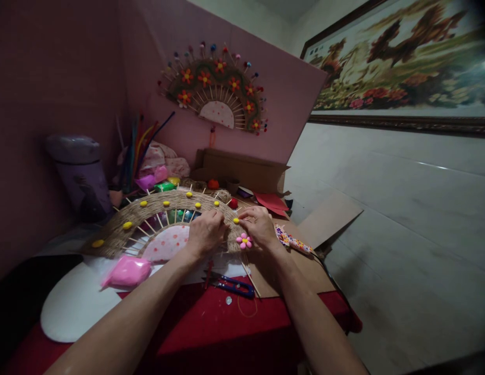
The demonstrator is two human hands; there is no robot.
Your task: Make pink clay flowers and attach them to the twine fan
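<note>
A fan-shaped piece wound with brown twine (175,199) lies on the table, with thin sticks, a dotted white centre (168,244) and several yellow dots along its band. At its right end sits a pink flower (244,240) with a yellow middle. My left hand (207,229) is over the right part of the fan, fingers curled together; whatever they hold is hidden. My right hand (257,225) is just above the flower, its fingertips pinched at a yellow dot (236,221) on the band.
Pink clay in a bag (128,271), a white disc (76,302) and blue snips (230,284) lie in front. Behind are a purple tumbler (81,177), pipe cleaners (142,146) and a cardboard box (240,169). A finished fan (219,94) hangs on the pink board.
</note>
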